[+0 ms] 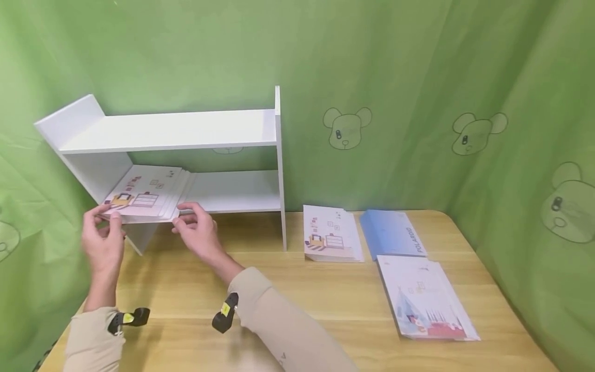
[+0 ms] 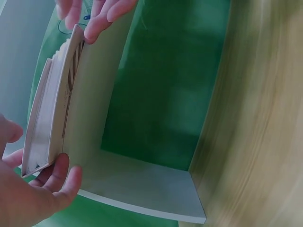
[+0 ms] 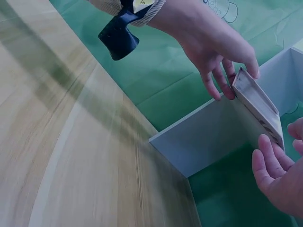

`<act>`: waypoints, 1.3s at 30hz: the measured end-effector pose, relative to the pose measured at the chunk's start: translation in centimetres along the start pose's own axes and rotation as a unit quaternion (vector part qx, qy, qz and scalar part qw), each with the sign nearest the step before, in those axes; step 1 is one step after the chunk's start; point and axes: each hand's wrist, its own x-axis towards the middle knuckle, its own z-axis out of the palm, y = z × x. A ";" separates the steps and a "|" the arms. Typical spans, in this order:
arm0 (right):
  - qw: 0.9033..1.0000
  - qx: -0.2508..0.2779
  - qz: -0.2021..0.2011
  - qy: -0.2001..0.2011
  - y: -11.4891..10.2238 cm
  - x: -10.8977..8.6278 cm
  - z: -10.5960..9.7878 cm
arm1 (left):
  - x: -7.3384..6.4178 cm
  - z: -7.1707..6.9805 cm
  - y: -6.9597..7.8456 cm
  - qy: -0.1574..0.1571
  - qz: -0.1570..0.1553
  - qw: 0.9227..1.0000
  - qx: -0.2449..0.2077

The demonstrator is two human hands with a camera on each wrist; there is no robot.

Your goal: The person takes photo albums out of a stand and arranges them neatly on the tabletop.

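A white illustrated album (image 1: 146,194) lies on the lower board at the left end of a white two-tier shelf (image 1: 167,130), its front edge toward me. My left hand (image 1: 103,243) pinches the left front corner, thumb above and fingers below, as the left wrist view shows with the album's page edges (image 2: 49,111). At the right front corner my right hand (image 1: 199,231) grips the same album between thumb and fingers. The right wrist view shows the underside of the album (image 3: 258,111) with fingers of both hands beneath it.
Right of the shelf, a similar illustrated album (image 1: 329,233) lies on the wooden table (image 1: 297,305). Beside it are a blue album (image 1: 388,232) marked POLAROID and another with a tent picture (image 1: 420,305). A green curtain (image 1: 395,77) with bear drawings hangs behind.
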 end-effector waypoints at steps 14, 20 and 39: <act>0.998 0.027 -0.027 0.053 0.6 -0.1 1.5 | 0.1 0.3 0.8 0.009 -0.061 0.991 -0.122; 0.996 0.042 -0.040 0.065 0.7 -0.2 1.4 | -0.2 0.3 0.6 0.008 -0.052 0.989 -0.140; 0.997 0.047 -0.053 0.045 1.1 -1.6 0.5 | -1.7 -0.4 -0.3 -0.012 -0.037 0.980 -0.197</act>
